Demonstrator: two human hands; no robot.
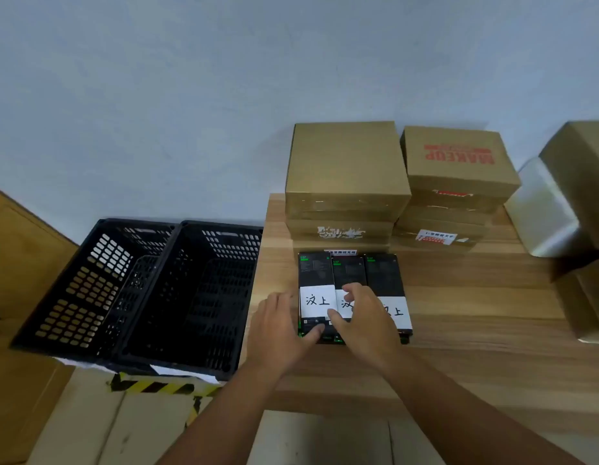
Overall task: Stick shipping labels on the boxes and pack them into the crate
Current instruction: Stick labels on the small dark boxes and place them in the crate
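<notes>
- Black boxes, three of them, lie side by side and touching on the wooden surface (476,347): left box (315,273), middle box (349,271), right box (383,276).
- Each carries a white label with handwritten characters near its close end; the left label (317,301) shows whole, the other two are partly covered.
- The left hand (279,327) lies along the left box's outer side, thumb on its near end; whether it grips cannot be told.
- The right hand (365,317) is curled over the middle box, fingers and thumb closing on it.
- Two black slotted crates (204,290) sit just left of the surface, holding nothing visible.
- Brown cardboard cartons (346,162) are stacked behind the boxes against the wall.
</notes>
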